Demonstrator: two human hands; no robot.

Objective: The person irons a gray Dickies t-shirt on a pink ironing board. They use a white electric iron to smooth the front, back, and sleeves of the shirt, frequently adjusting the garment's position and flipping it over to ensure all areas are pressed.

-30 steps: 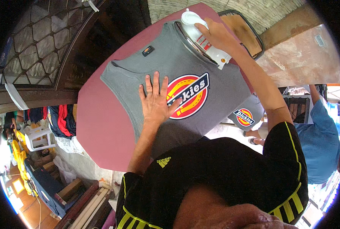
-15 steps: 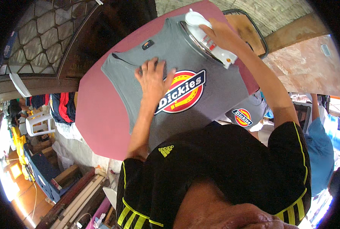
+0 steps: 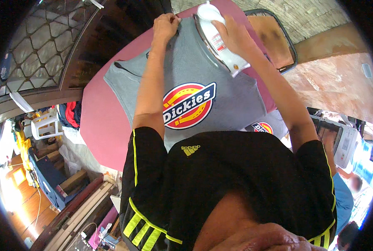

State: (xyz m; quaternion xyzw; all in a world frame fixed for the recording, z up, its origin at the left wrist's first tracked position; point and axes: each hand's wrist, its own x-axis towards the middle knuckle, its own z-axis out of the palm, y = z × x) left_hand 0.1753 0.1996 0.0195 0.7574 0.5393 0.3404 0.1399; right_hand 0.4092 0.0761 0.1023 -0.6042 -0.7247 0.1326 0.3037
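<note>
A grey sleeveless shirt (image 3: 220,94) with a round red, yellow and blue print lies spread on a dark pink padded board (image 3: 96,125). My right hand (image 3: 236,39) is closed round the handle of a white clothes iron (image 3: 218,41), which rests on the shirt near its far right edge. At the shirt's far end my left hand (image 3: 165,27) has its fingers drawn together at the strap's edge. My left forearm crosses the shirt and covers part of its neckline and print.
Beyond the board's right side stands a black-framed chair with a brown seat (image 3: 270,39). A white plastic stool (image 3: 46,126) and folded dark and red clothes (image 3: 71,113) are at left. Another printed grey garment (image 3: 264,126) hangs low at right, near a person in a blue shirt (image 3: 342,201).
My left hand has gone from lying spread beside the print to the shirt's far edge, its fingers now pinched. The iron in my right hand has shifted slightly left and away.
</note>
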